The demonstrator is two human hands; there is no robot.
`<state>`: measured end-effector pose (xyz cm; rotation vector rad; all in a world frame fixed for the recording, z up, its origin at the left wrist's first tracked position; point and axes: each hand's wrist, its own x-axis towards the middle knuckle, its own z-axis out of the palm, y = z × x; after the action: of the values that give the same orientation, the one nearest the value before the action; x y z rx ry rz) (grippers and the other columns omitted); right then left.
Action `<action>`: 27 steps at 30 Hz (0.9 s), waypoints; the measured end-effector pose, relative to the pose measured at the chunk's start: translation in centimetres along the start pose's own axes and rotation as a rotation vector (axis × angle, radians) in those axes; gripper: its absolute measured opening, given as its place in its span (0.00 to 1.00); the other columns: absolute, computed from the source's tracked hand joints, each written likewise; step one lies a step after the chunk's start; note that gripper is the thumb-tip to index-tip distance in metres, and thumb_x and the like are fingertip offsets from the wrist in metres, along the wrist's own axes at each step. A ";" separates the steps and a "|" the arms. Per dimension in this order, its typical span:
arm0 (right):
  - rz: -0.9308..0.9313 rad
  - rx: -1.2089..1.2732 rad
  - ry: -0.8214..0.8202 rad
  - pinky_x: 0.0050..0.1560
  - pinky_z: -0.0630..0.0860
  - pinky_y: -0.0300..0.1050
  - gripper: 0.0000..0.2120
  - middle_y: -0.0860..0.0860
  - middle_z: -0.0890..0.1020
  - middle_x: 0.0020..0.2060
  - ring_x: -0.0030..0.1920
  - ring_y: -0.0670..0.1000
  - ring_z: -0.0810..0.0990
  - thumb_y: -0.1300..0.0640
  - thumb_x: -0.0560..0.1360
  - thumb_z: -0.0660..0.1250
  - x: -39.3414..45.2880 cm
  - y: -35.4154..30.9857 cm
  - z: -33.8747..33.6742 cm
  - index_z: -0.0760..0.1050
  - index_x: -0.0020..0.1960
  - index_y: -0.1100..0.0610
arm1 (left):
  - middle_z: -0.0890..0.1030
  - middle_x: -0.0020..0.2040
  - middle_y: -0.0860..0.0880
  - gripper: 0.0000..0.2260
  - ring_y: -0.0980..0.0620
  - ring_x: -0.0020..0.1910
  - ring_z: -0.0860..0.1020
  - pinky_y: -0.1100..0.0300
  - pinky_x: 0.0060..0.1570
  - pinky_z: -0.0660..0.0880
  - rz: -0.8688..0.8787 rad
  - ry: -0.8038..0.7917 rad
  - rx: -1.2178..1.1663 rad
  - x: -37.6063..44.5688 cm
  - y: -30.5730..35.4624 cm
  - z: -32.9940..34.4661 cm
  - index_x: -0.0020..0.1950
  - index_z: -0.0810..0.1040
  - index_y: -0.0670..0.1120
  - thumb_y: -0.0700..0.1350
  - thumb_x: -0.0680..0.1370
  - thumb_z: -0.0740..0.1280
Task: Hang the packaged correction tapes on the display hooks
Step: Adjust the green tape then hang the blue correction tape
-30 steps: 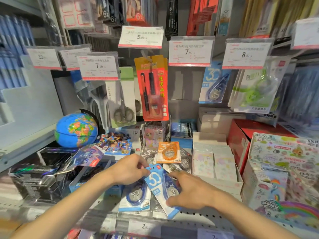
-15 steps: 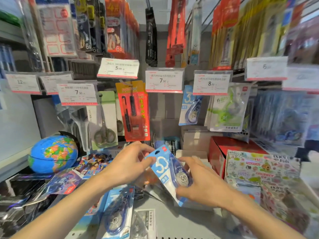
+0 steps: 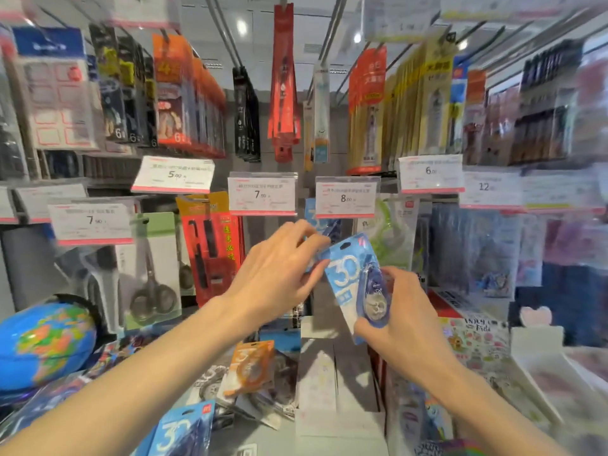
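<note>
- Far left of both hands, a glossy round globe [image 3: 42, 345] sits low, its curved side bulging into the shelf space beside the left forearm.
- Above and left of the left hand, a pair of scissors [image 3: 149, 291] hangs in a flat green-and-clear card, under a stiff price tag reading 7.90 [image 3: 93, 222].
- Just left of the left hand hangs a red pen pack [image 3: 210, 248], a rigid flat card with hard straight edges; a narrow gap separates it from the knuckles.
- The left hand [image 3: 279, 274] is raised, fingers curled, fingertips pinching the upper left edge of the blue correction tape pack [image 3: 348, 274].
- Below the left wrist, an orange correction tape pack [image 3: 251, 366] lies on loose packets; lower still lies another blue pack [image 3: 184, 429], all smooth plastic.
- Between the hands, the blue correction tape pack is held tilted, its cut hang hole at the top, a rounded clear blister over the dispenser on a thin card.
- Right above it, a hanging blue pack [image 3: 317, 220] shows behind the left fingertips, below the price tag reading 8.00 [image 3: 347, 196]; open room there is tight.
- The right hand [image 3: 398, 314] grips the pack's lower end, thumb on the blister.
- Right of the right hand hang green-printed clear packets [image 3: 391, 232], soft and glossy.
</note>
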<state>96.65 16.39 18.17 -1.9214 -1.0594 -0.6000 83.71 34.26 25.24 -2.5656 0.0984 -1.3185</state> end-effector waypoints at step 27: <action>-0.046 -0.048 0.137 0.51 0.77 0.48 0.36 0.46 0.69 0.55 0.55 0.52 0.77 0.46 0.68 0.74 2.1 -1.5 -1.4 0.62 0.71 0.50 | 0.83 0.59 0.51 0.17 0.47 0.56 0.79 0.50 0.53 0.72 0.139 0.130 0.112 6.2 -2.6 -4.0 0.61 0.78 0.47 0.55 0.84 0.57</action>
<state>96.50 16.57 21.10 -1.8724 -1.0126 -0.7785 83.98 34.92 33.03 -2.3346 0.2162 -1.3963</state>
